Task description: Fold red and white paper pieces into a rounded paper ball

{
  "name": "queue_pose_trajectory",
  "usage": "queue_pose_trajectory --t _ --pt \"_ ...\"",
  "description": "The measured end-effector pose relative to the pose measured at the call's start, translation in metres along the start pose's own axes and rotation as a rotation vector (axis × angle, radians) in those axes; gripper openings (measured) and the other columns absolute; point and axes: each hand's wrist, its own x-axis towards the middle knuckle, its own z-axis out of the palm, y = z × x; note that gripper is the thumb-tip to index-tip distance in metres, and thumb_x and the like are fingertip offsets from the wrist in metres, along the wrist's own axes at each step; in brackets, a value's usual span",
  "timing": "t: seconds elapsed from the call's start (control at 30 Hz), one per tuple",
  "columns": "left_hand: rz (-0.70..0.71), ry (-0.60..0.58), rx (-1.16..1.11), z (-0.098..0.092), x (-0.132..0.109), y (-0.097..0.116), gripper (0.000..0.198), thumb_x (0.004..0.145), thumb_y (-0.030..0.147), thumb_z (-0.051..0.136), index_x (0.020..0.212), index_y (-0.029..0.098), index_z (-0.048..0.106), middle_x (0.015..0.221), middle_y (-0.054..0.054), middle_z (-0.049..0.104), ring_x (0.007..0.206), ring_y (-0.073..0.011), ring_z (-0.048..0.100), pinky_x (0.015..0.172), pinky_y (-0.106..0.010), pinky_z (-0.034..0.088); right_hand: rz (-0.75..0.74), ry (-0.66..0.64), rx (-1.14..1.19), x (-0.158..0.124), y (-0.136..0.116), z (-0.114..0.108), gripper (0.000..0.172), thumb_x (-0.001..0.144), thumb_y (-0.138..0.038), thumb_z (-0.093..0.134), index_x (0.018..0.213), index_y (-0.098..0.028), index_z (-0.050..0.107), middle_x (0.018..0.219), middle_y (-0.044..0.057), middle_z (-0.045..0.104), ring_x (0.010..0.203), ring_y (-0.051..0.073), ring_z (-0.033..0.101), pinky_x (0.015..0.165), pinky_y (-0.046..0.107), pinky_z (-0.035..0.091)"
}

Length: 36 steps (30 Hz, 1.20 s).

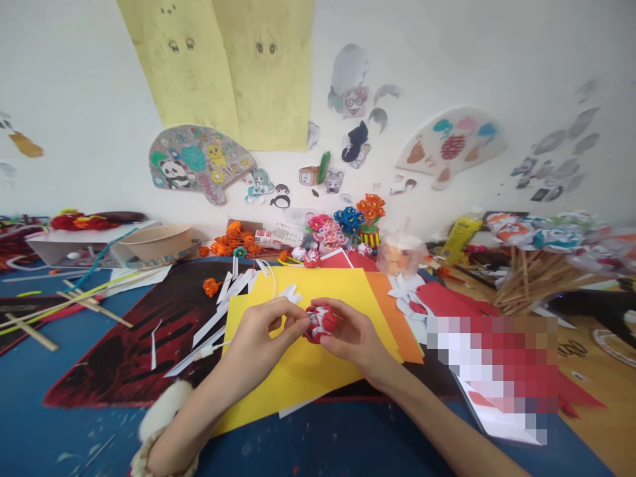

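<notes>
A small red and white folded-paper ball (pixel 322 322) is held between my two hands above a yellow sheet of paper (pixel 278 377). My right hand (pixel 355 338) grips it from the right, with fingers over the top and the thumb at its lower side. From the left, my left hand (pixel 275 329) pinches at the ball's edge with thumb and forefinger. The contact point on that side is partly hidden by the fingertips. Orange paper (pixel 392 311) shows under the yellow sheet's right side.
White paper strips (pixel 213 324) lie left of the yellow sheet on a dark mat (pixel 119 364). Red paper (pixel 454 301) and a tablet-like device (pixel 497 414) lie to the right. Behind are a lidded cup (pixel 401 255), pipe-cleaner flowers (pixel 330 232) and a yellow bottle (pixel 460 235).
</notes>
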Motion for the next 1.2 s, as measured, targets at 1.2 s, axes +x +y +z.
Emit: queue_pose_trajectory --t 1.2 --pt "0.148 0.05 0.131 0.004 -0.0031 0.0043 0.023 0.094 0.028 0.05 0.075 0.019 0.06 0.072 -0.001 0.061 0.068 -0.0144 0.056 0.063 -0.026 0.041 0.024 0.009 0.059 0.0002 -0.0044 0.0028 0.048 0.073 -0.032 0.081 0.118 -0.029 0.063 0.113 0.004 0.066 0.102 0.02 0.064 0.089 0.037 0.054"
